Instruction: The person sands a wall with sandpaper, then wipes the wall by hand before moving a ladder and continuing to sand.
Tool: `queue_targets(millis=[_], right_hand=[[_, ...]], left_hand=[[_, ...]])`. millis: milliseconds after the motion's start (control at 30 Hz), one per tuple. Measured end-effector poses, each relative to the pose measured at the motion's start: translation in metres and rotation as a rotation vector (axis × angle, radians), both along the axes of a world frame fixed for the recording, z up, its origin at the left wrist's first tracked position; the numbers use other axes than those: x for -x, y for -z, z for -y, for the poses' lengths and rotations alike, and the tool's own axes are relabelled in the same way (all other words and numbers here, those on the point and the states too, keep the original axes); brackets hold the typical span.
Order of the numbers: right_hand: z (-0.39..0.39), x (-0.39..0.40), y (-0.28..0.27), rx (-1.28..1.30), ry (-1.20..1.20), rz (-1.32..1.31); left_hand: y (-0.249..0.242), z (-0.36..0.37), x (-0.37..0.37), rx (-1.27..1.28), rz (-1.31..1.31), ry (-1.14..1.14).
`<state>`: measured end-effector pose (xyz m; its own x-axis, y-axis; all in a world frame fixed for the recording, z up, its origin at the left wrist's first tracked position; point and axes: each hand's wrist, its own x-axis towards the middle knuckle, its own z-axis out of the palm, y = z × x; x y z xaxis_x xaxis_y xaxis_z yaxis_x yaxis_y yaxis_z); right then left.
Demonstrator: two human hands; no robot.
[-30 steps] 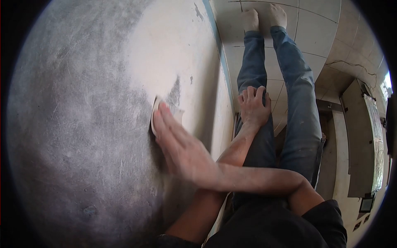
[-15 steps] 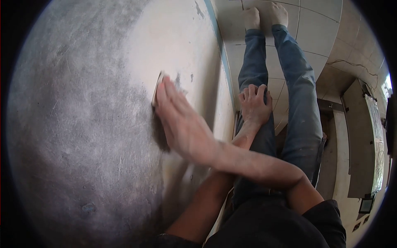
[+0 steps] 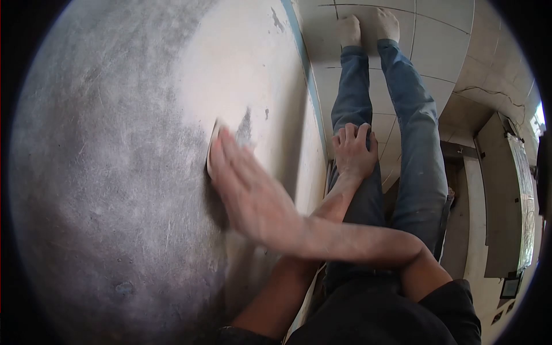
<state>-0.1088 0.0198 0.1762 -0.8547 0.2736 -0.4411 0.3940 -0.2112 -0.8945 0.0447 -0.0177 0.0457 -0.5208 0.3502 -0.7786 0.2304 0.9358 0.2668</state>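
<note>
Across the body reaches my right hand [image 3: 247,195], somewhat blurred, its fingers stretched out together and pressing a thin sheet [image 3: 213,150] against the wall [image 3: 132,172]. Only the sheet's pale edge shows beyond the fingers; the palm hides the rest. The wall is grey and scratched on the left, whitish around and above the sheet. My left hand [image 3: 355,150] rests on the knee of the jeans [image 3: 411,132], fingers a little apart and holding nothing. The right forearm crosses over the left one.
Bare feet [image 3: 388,25] stand on the tiled floor [image 3: 440,40] at the top. A blue strip [image 3: 305,54] runs along the wall's edge. To the right are a grey panel [image 3: 499,201], a cable [image 3: 489,89] and a small dark-framed object [image 3: 509,287].
My right hand and the sheet have moved down the picture and slightly left along the wall. My left hand remains on the knee.
</note>
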Motion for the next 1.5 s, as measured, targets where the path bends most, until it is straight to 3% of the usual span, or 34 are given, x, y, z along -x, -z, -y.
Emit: queue_targets(millis=[100, 267, 400, 500, 533, 633, 833, 967, 1133, 1267, 1367, 1400, 1500], right_hand=[[-0.002, -0.019, -0.035, 0.079, -0.067, -0.018], [0.005, 0.007, 0.020, -0.065, 0.035, 0.167], [-0.001, -0.012, -0.025, 0.049, 0.031, 0.025], [-0.004, -0.021, -0.021, 0.043, -0.050, -0.018], [-0.001, -0.020, -0.002, -0.047, -0.069, -0.011], [0.007, 0.000, 0.040, 0.038, 0.021, 0.209], [0.004, -0.013, -0.012, 0.127, 0.073, 0.098], [0.007, 0.000, 0.047, 0.043, 0.091, 0.208], [0.000, -0.018, -0.010, 0.160, 0.075, 0.046], [0.030, -0.016, 0.068, -0.125, 0.075, 0.157], [0.015, -0.007, 0.059, 0.035, 0.132, 0.211], [0.013, -0.013, 0.042, -0.061, 0.076, 0.131], [0.000, -0.017, 0.000, 0.111, 0.076, 0.112]], left_hand=[[0.001, 0.001, -0.001, -0.001, -0.006, 0.013], [-0.004, 0.001, -0.001, 0.014, 0.005, 0.008], [-0.003, -0.003, 0.006, 0.009, 0.025, 0.019], [-0.004, -0.004, 0.007, 0.015, 0.041, 0.006], [-0.006, -0.005, 0.008, 0.017, 0.036, 0.010], [-0.006, -0.004, 0.008, 0.019, 0.026, 0.025], [-0.003, -0.005, 0.008, -0.001, 0.025, 0.014], [-0.010, -0.005, 0.009, 0.026, 0.025, 0.018], [-0.008, -0.008, 0.012, 0.018, 0.043, 0.013], [-0.011, -0.007, 0.012, 0.010, 0.006, 0.041], [-0.010, -0.005, 0.014, 0.001, 0.008, 0.049], [-0.009, -0.005, 0.012, 0.004, 0.026, 0.039], [-0.008, -0.007, 0.012, 0.012, 0.053, 0.010]])
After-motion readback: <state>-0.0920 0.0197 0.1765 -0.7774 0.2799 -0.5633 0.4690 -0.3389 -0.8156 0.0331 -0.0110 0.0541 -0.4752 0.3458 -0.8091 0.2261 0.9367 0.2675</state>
